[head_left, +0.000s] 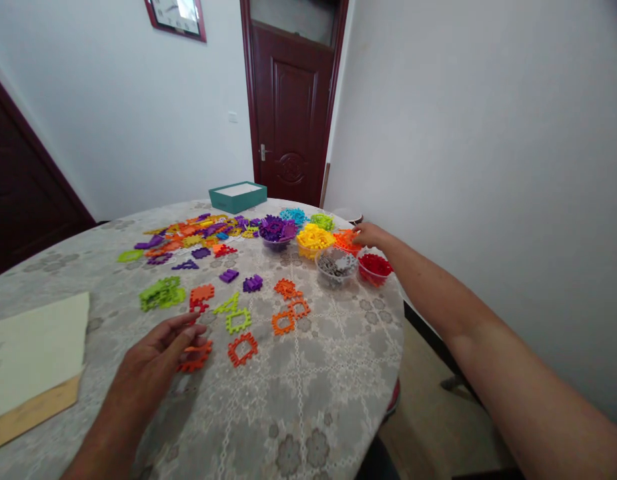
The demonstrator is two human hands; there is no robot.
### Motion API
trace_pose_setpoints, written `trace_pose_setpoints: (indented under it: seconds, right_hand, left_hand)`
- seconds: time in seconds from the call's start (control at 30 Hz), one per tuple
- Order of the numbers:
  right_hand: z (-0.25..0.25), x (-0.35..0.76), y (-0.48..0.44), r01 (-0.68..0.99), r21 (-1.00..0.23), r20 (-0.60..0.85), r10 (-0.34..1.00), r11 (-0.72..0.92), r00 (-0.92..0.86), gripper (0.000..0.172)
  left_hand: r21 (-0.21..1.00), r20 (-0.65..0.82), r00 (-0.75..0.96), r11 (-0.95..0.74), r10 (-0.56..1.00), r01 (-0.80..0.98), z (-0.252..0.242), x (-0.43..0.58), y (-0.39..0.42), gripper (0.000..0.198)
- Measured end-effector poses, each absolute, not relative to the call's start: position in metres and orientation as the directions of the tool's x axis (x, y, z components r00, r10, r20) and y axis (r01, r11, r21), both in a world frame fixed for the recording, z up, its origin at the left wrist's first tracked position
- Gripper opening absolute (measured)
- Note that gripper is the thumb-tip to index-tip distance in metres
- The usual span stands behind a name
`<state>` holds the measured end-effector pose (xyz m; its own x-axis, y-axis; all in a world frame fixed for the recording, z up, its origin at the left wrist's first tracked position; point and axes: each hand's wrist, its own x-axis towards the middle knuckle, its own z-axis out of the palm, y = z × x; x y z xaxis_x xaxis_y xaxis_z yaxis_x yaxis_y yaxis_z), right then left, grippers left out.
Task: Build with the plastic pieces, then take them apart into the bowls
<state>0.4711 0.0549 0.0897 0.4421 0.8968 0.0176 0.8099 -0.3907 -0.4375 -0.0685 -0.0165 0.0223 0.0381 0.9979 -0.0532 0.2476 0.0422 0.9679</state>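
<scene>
My left hand (161, 348) hovers low over the table's near left part, fingers loosely apart. Just under its thumb lies an orange toothed plastic building piece (201, 359); a small red piece (200, 307) shows beyond the fingertips. At full stretch, my right hand (371, 235) reaches to the bowl of orange pieces (345, 240). Its fingertips are down among those pieces, too small and covered to tell whether they grip one. Between the hands lie a lime square frame (238, 321), a red-orange square frame (243, 350) and joined orange pieces (284, 323).
Clear bowls hold yellow (314, 239), purple (277, 230), grey (335, 265) and red pieces (374, 268). A mixed heap (198, 233) spreads at the back left, near a green box (238, 198). Lime pieces (162, 293) are stacked nearer. Cardboard sheets (35, 353) lie at the left.
</scene>
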Motion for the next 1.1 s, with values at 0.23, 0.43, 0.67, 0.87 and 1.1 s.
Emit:
trace_pose_setpoints:
  seconds: [0.23,0.43,0.67,0.87,1.1]
  right_hand:
    - [0.071,0.479,0.06,0.789,-0.424,0.039,0.862,-0.444,0.506,0.058]
    - [0.077,0.471,0.049,0.811,-0.408,0.082,0.868,-0.419,0.49,0.047]
    - [0.094,0.424,0.02,0.912,-0.38,0.435,0.841,-0.153,0.322,0.036]
    - [0.068,0.303,-0.012,0.879,-0.423,0.323,0.943,0.219,-0.08,0.027]
    - [0.015,0.21,0.031,0.885,-0.332,0.222,0.939,0.328,-0.264,0.045]
  left_hand:
    - [0.973,-0.023,-0.003,0.023,1.0,0.23,0.019,-0.074,-0.014,0.043]
    - [0.985,-0.003,-0.072,0.015,0.997,0.17,0.014,-0.075,-0.013,0.044]
    - [0.999,0.045,-0.231,-0.041,0.972,0.021,0.011,-0.078,-0.01,0.034]
    - [0.998,0.057,-0.245,-0.053,0.968,0.021,0.008,-0.079,-0.008,0.03]
    - [0.998,0.039,-0.225,-0.028,0.973,0.052,0.009,-0.075,-0.012,0.03]
